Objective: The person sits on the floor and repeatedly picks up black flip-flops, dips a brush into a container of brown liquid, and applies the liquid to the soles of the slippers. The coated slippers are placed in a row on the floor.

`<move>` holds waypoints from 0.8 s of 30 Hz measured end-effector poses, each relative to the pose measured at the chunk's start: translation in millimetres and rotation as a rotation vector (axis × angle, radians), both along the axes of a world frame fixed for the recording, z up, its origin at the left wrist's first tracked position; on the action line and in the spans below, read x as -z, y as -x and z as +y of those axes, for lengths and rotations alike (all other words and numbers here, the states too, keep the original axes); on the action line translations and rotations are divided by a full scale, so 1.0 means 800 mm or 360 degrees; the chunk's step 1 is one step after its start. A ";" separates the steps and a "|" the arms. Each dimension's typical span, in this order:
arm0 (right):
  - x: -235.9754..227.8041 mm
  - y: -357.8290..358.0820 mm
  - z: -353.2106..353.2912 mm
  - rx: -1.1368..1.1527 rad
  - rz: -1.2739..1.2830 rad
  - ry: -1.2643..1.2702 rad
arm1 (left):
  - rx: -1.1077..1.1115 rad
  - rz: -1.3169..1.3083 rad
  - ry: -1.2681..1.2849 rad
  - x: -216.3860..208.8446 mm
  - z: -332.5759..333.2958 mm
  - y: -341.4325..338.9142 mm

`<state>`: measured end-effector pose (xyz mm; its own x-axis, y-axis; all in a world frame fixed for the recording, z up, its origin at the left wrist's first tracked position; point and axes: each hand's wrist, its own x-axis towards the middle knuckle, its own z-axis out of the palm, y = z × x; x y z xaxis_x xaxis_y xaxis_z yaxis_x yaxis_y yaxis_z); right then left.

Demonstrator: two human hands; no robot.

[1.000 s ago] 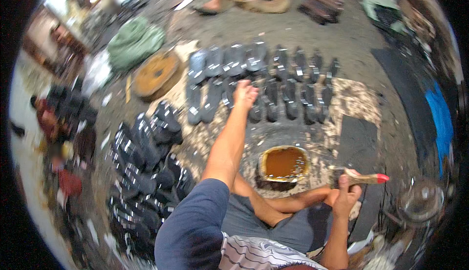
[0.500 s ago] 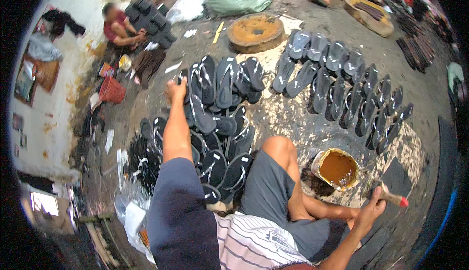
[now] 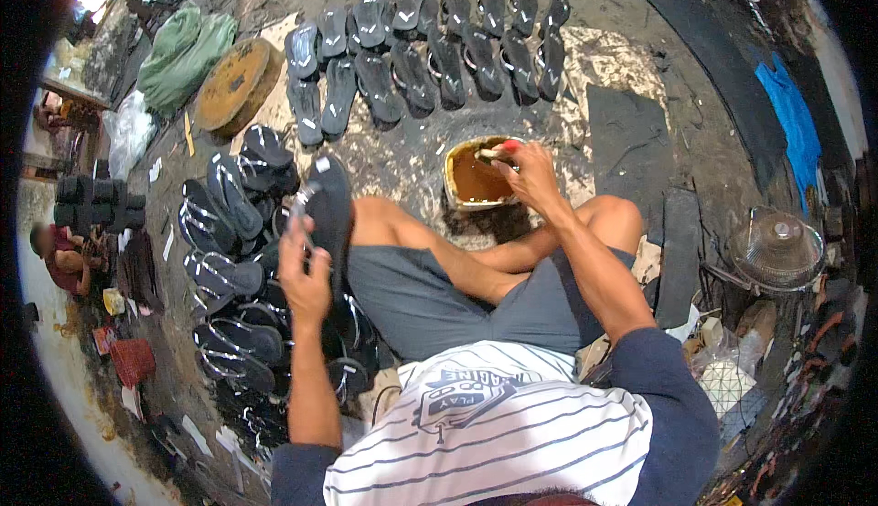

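Observation:
My left hand (image 3: 304,279) grips a black flip-flop (image 3: 331,199) by its strap side, holding it up beside my knee; the fingers are slightly blurred. Under and beside it lies a heap of black flip-flops (image 3: 233,277) with shiny straps. My right hand (image 3: 535,177) is closed round a brush (image 3: 498,152) with a red-tipped handle, over a tub (image 3: 450,186) of amber-brown, glue-like liquid. The tub hides or blurs the bristle end. Beyond the tub, two rows of black flip-flops (image 3: 409,76) lie on the floor.
A round wooden block (image 3: 240,87) and a green sack (image 3: 187,58) stand at the far left. Black sheets (image 3: 629,140) lie to the right, near a fan-like wire cage (image 3: 777,248). Another person (image 3: 66,259) sits at the left edge. A red basket (image 3: 133,361) stands nearer.
My left hand has come back from the heap's far side with a flip-flop. My right hand has brought the brush from the right to the tub. The view has turned right.

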<state>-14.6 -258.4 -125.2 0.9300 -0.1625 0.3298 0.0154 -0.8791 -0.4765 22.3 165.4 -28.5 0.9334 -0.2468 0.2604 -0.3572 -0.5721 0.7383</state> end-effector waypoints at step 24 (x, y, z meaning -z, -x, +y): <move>-0.211 0.076 0.117 -0.0542 -0.0746 -0.1018 | 0.0554 0.1633 0.2559 -0.022 -0.214 0.074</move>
<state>-75.7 -164.5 43.9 0.7527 -0.1849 0.6319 0.5482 -0.3555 -0.7570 -37.1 -5.8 -10.6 0.8244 -0.5506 -0.1312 0.5539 0.7371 0.3871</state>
